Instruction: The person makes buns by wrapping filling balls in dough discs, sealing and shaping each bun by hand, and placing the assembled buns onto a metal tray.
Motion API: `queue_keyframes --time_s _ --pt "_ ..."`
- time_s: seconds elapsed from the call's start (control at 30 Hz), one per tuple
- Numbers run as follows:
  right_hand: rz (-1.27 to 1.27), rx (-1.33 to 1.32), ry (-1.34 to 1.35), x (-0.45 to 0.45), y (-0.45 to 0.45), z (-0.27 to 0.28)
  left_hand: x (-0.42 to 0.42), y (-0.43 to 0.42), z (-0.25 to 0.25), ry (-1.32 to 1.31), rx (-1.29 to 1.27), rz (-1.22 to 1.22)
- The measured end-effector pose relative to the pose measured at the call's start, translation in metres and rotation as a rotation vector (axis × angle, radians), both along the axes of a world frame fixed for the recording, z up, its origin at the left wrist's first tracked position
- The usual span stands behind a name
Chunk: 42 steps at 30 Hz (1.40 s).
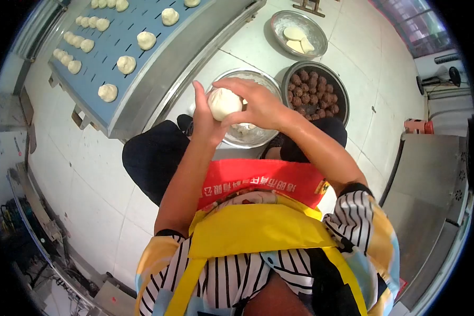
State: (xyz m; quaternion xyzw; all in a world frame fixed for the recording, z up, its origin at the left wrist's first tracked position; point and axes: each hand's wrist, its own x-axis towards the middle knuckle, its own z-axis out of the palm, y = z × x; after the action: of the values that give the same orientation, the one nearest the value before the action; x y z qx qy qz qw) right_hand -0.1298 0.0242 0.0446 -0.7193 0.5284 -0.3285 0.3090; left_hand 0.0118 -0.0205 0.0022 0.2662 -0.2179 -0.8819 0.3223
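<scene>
A round white dough bun (225, 104) is held between my two hands above a metal bowl. My left hand (206, 122) cups it from the left and below, with the thumb pointing up. From the right, my right hand (262, 105) curls its fingers and thumb around the bun's side and top. Below them, the metal bowl (254, 141) has a floury inside, mostly hidden by my hands. Right of it, a dark round basin (344, 102) holds many brown filling balls (312, 94). Farther back, another metal bowl (280, 27) contains several pale flat dough pieces (296, 36).
On the left stands a blue slotted conveyor belt (124, 39) with rows of finished buns (126, 65) and a metal side rail (158, 68). A steel cabinet (424, 184) is at the right. White floor tiles (97, 174) surround my knees. Equipment with cables sits at lower left.
</scene>
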Motion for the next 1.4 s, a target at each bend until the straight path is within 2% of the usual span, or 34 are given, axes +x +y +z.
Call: queue_keyframes --time_s 0.07,0.17,0.27,0.37,0.47,0.6,0.7,0.8,0.93,0.97,1.07,1.13,1.2,1.27,1.3,1.4 --pt "-0.067 0.021 -0.183 0.003 0.003 0.001 -0.001 0.005 0.018 0.046 0.065 0.068" --pt "-0.165 0.070 -0.152 0.005 0.001 -0.016 -0.003 0.008 0.008 -0.070 0.056 0.052" --pt "-0.304 0.010 -0.222 0.013 0.001 -0.024 -0.004 0.012 0.012 -0.050 0.030 0.035" --pt "-0.185 0.011 -0.595 0.016 0.000 -0.027 0.000 0.011 0.013 -0.102 -0.090 0.071" --pt "-0.208 0.159 -0.439 0.012 0.004 -0.018 0.005 0.008 0.011 -0.160 -0.126 0.046" --pt "-0.256 0.034 -0.487 0.020 0.002 -0.020 0.001 0.011 0.004 -0.091 -0.181 0.150" --pt "-0.248 0.057 -0.491 0.018 0.006 -0.011 0.005 0.010 0.011 -0.303 -0.492 0.051" --pt "-0.351 0.045 -0.439 0.021 0.002 -0.005 -0.005 0.014 0.027 -0.102 -0.185 0.089" --pt "-0.369 -0.077 -0.303 0.022 -0.006 -0.011 -0.003 0.016 0.033 0.070 -0.024 0.107" --pt "-0.351 -0.109 -0.249 0.022 -0.005 -0.014 0.000 0.013 0.031 0.008 -0.045 0.040" --pt "-0.196 0.419 -0.603 0.016 0.000 0.011 0.014 0.007 0.028 -0.158 -0.102 -0.080" --pt "-0.302 0.181 -0.474 0.022 -0.005 -0.003 0.007 0.010 0.039 -0.233 -0.136 -0.068" --pt "-0.398 -0.051 -0.345 0.029 -0.008 -0.016 0.005 0.013 0.037 -0.118 -0.064 0.032" --pt "-0.317 -0.098 -0.255 0.026 -0.009 -0.014 0.006 0.009 0.033 0.002 -0.042 0.054" --pt "-0.278 -0.118 -0.208 0.026 -0.008 -0.009 0.008 0.010 0.033 -0.059 -0.115 0.059" --pt "-0.274 0.243 -0.550 0.029 -0.003 0.010 0.014 0.000 0.035 -0.237 -0.108 -0.102"
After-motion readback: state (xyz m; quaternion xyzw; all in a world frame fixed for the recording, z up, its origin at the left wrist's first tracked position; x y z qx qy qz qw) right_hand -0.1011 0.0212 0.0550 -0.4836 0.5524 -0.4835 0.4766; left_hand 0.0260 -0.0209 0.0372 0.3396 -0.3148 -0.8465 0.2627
